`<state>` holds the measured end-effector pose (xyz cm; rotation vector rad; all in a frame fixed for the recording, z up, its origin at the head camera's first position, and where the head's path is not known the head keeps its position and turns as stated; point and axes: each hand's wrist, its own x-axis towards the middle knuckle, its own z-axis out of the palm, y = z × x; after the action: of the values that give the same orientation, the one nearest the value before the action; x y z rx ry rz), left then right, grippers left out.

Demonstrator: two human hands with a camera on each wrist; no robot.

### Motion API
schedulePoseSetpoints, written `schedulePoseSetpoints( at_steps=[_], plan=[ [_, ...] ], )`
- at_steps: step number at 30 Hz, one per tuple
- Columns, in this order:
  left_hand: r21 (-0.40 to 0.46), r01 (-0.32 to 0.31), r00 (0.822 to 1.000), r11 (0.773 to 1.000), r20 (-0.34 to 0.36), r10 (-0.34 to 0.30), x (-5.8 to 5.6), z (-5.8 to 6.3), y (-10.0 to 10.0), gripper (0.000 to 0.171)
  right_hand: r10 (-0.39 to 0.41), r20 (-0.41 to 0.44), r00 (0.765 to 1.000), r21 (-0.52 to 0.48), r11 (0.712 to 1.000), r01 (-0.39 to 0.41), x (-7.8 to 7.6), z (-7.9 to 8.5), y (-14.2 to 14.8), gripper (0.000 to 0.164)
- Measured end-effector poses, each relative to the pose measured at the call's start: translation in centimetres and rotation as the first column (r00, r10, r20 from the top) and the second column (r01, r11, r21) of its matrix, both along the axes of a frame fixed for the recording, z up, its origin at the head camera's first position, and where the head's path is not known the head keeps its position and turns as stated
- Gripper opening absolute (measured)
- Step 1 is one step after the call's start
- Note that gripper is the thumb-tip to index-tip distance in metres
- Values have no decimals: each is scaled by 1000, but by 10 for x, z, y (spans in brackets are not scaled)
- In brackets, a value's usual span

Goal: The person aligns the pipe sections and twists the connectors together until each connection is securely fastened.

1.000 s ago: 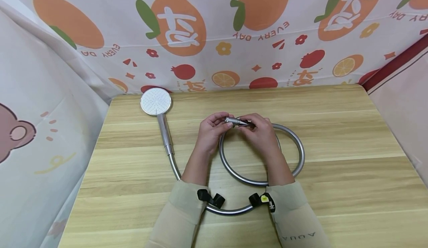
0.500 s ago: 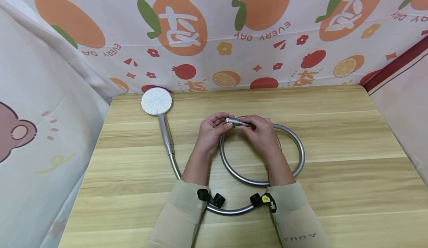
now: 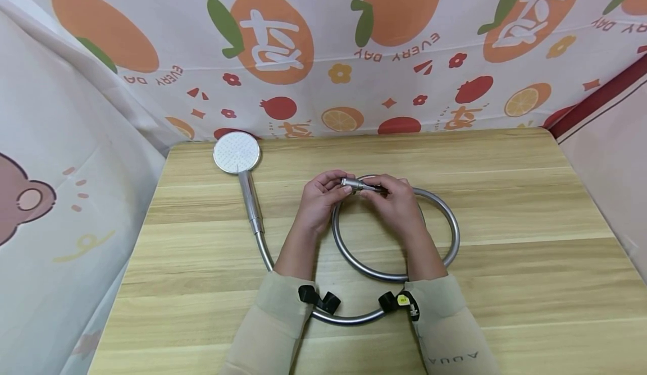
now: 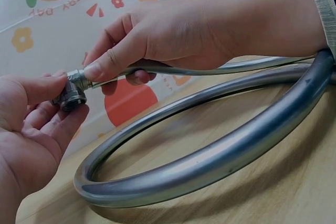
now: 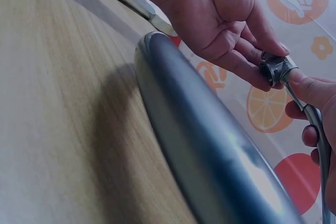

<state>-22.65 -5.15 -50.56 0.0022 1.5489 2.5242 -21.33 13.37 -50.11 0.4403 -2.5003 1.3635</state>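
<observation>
Above the middle of the table, my left hand point(image 3: 315, 204) pinches a small silver metal fitting point(image 4: 72, 95) between thumb and fingers. Its dark, threaded-looking opening faces down in the left wrist view. On the other side, my right hand point(image 3: 396, 204) pinches the end of a shower hose point(image 3: 364, 275), right where it meets the fitting. The hose runs in a grey metallic loop under the right forearm, and part of it is hidden by the arms. Its other end joins a shower head point(image 3: 236, 152), lying face up with a chrome handle point(image 3: 250, 201) at the table's back left.
The wooden table point(image 3: 525, 206) carries the hose and shower head. A fruit-printed cloth point(image 3: 323, 38) hangs along its back edge, and a pale curtain point(image 3: 65, 139) hangs at the left. Black camera mounts point(image 3: 319, 300) sit on the sleeves.
The right fingers have shifted slightly at the hose end, with the index finger nearer the fitting. The left hand, fitting and shower head look still.
</observation>
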Motion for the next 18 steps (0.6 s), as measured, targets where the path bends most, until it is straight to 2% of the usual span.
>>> schedulePoseSetpoints(
  at_steps=[5,11,18],
  plan=[
    [6,0,1000,1000,4,0,1,1,0,31,-7,35,999,-12,1000,7,0,-1,1,24],
    [1,-7,1000,1000,2,7,1,1,2,31,-2,38,999,-20,1000,3,-1,-3,1,24],
    [-72,-24,999,997,-28,22,1,0,3,30,-3,60,998,-11,1000,3,-4,-4,6,25]
  ],
)
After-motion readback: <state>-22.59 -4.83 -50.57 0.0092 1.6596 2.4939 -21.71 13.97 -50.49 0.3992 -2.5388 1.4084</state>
